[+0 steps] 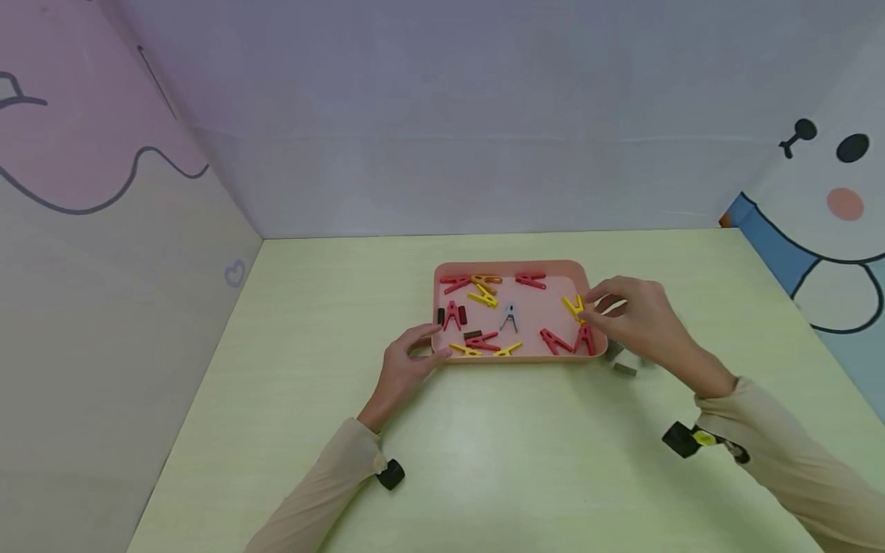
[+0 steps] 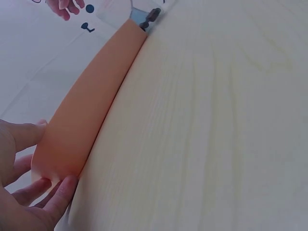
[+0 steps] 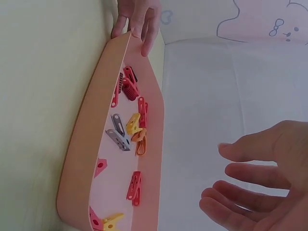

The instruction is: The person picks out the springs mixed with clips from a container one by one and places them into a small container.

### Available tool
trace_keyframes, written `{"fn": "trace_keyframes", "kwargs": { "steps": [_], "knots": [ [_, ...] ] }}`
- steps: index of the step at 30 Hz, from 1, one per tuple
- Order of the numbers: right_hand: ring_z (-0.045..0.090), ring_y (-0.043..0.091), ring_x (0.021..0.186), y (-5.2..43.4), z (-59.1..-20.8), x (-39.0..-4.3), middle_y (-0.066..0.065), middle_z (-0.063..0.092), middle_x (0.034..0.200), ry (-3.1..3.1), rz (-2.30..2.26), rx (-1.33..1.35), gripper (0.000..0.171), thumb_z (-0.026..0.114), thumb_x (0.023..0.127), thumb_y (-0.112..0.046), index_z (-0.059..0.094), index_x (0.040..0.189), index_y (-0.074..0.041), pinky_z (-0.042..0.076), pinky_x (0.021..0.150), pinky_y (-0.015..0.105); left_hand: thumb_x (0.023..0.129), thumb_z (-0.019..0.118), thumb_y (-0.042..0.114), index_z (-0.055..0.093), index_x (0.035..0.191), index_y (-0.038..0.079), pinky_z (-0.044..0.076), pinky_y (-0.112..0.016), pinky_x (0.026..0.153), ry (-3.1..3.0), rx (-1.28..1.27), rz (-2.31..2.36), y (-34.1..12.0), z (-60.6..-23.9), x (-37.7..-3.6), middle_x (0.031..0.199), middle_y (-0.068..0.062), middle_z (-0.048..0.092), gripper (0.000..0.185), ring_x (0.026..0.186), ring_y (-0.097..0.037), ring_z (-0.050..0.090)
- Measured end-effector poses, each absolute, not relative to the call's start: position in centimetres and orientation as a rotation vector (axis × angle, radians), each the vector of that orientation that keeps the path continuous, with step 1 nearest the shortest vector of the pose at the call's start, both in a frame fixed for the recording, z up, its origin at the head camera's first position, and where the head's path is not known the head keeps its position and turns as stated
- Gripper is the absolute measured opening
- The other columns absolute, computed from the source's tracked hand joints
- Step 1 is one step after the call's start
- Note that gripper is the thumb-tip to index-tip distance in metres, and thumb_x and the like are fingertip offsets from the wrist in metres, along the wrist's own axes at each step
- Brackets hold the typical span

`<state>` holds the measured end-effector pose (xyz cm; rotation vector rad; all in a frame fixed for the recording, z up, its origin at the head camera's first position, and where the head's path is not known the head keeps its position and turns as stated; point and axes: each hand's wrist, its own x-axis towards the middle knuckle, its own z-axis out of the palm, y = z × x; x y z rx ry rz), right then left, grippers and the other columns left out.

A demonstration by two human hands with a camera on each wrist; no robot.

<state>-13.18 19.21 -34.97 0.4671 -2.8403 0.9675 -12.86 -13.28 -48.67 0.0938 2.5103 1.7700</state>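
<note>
A shallow pink tray (image 1: 532, 338) holds several small clothespins. My left hand (image 1: 408, 361) grips its near left corner, with thumb and fingers (image 2: 62, 197) spread around the corner wall. Just over the tray's right edge hovers my right hand (image 1: 632, 315), close to a yellow clothespin (image 1: 574, 307). In the right wrist view the fingers of this hand (image 3: 260, 183) are loosely bent with nothing between them. Red clothespins (image 1: 555, 342) lie near the right end, and a grey clothespin (image 1: 509, 318) is in the middle. An orange clothespin (image 1: 486, 279) lies by the far wall.
Small dark ribbed pieces (image 1: 462, 315) lie among the clothespins at the tray's left end. Outside the tray's near right corner, grey blocks (image 1: 625, 370) rest on the pale wooden table (image 1: 470, 461). Printed walls (image 1: 484, 169) stand behind and at both sides.
</note>
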Motion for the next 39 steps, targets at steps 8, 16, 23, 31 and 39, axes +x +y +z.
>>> {"fn": "trace_keyframes", "kwargs": {
  "steps": [8,16,23,31,39],
  "knots": [
    [0.065,0.026,0.074,17.3,-35.5,-13.7,0.013,0.068,0.088,-2.887,1.035,0.420,0.017,0.075,0.081,-0.011,0.069,0.092,0.001,0.056,0.063,0.033,0.081,0.075,0.032,0.062,0.125,0.020,0.053,-0.032,0.083,2.499,0.087,1.786,-13.2,-48.6,-12.8,0.133,0.001,0.052,0.047,0.110,-0.020,0.054],
    [0.064,0.025,0.075,15.7,-36.4,-14.7,0.010,0.067,0.085,-2.918,1.049,0.426,0.017,0.074,0.082,-0.013,0.069,0.090,0.001,0.056,0.065,0.036,0.083,0.074,0.030,0.061,0.127,0.018,0.053,-0.031,0.083,2.529,0.101,1.764,-13.2,-48.7,-12.8,0.133,0.000,0.052,0.047,0.110,-0.020,0.054],
    [0.064,0.025,0.075,14.0,-37.1,-15.2,0.013,0.067,0.088,-2.951,1.047,0.458,0.017,0.074,0.081,-0.013,0.070,0.090,0.002,0.055,0.067,0.038,0.084,0.073,0.028,0.060,0.128,0.017,0.053,-0.032,0.084,2.529,0.103,1.757,-13.0,-48.6,-12.7,0.134,0.000,0.051,0.047,0.112,-0.020,0.053],
    [0.061,0.026,0.077,12.2,-38.0,-15.7,0.011,0.068,0.087,-2.997,1.016,0.445,0.019,0.076,0.081,-0.014,0.071,0.090,0.001,0.054,0.068,0.036,0.084,0.073,0.026,0.060,0.128,0.015,0.053,-0.031,0.083,2.520,0.092,1.770,-12.9,-48.5,-12.6,0.133,-0.001,0.051,0.047,0.112,-0.021,0.053],
    [0.058,0.024,0.079,10.8,-38.5,-15.9,0.011,0.067,0.088,-3.036,1.044,0.412,0.018,0.075,0.081,-0.017,0.070,0.089,-0.001,0.053,0.070,0.034,0.083,0.074,0.023,0.061,0.127,0.014,0.054,-0.032,0.083,2.519,0.095,1.786,-12.9,-48.4,-12.7,0.132,-0.001,0.052,0.046,0.111,-0.020,0.054]
  ]
}}
